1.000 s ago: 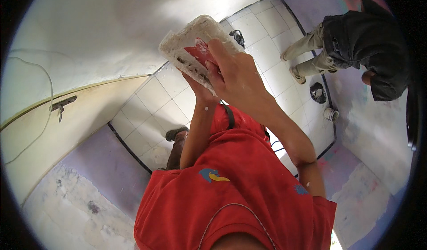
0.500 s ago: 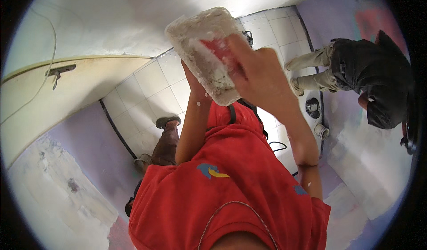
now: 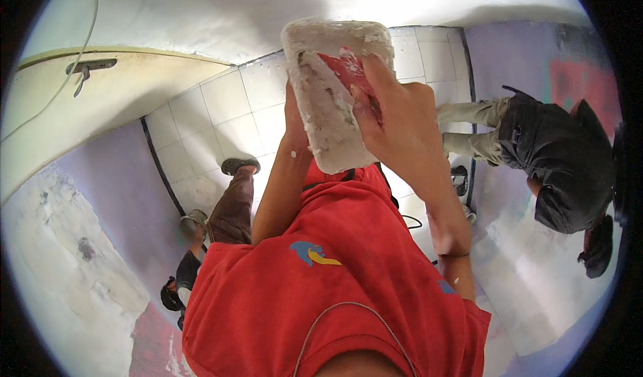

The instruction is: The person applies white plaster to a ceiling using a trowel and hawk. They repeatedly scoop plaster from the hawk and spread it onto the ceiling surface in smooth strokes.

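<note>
Above the red shirt (image 3: 335, 276), a plaster-caked trowel (image 3: 331, 102) was raised toward the white wall (image 3: 221, 8); the right hand (image 3: 402, 122) clenched its red handle (image 3: 348, 72), the float's coated face lying just left of the fingers (image 3: 365, 105); the left hand (image 3: 293, 119) sat behind the float, mostly hidden, its grip impossible to tell; right of the shirt, another person in dark clothing (image 3: 556, 156) stood on the tiled floor (image 3: 228, 122).

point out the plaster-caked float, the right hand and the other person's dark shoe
plaster-caked float (image 3: 331, 119), head view, on its coated face
right hand (image 3: 402, 119), head view, back of the hand
dark shoe (image 3: 240, 164), head view, on its upper
</note>
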Available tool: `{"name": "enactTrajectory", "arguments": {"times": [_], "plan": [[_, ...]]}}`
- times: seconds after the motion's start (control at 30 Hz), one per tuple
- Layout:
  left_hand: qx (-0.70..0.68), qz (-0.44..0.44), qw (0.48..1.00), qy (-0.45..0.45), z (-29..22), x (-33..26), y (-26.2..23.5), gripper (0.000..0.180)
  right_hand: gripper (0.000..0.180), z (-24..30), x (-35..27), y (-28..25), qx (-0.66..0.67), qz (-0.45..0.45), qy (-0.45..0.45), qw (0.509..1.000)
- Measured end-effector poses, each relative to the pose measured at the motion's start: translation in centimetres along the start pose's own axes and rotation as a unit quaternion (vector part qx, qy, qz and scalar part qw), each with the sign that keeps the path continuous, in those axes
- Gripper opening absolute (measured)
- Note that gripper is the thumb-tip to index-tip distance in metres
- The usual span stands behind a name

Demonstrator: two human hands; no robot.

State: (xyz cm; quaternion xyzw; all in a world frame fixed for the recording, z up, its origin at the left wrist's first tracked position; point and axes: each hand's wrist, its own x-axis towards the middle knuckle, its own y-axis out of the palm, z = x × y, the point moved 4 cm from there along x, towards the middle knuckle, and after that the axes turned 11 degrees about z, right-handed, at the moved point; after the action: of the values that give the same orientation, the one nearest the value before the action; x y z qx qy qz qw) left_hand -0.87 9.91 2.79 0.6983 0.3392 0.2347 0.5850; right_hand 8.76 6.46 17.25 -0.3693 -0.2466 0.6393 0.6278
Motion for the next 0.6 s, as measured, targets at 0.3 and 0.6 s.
{"name": "enactTrajectory", "arguments": {"times": [0.3,0.6], "plan": [[0.015,0.006,1.000,0.023,-0.5,0.7,0.1,0.058,0.021,-0.1,0.7,-2.5,-0.022,-0.072,0.056,0.996],[0.148,-0.031,0.988,-0.033,-1.6,1.2,0.3,0.062,0.021,-1.6,3.9,-2.8,-0.053,-0.022,-0.045,0.997]]}}
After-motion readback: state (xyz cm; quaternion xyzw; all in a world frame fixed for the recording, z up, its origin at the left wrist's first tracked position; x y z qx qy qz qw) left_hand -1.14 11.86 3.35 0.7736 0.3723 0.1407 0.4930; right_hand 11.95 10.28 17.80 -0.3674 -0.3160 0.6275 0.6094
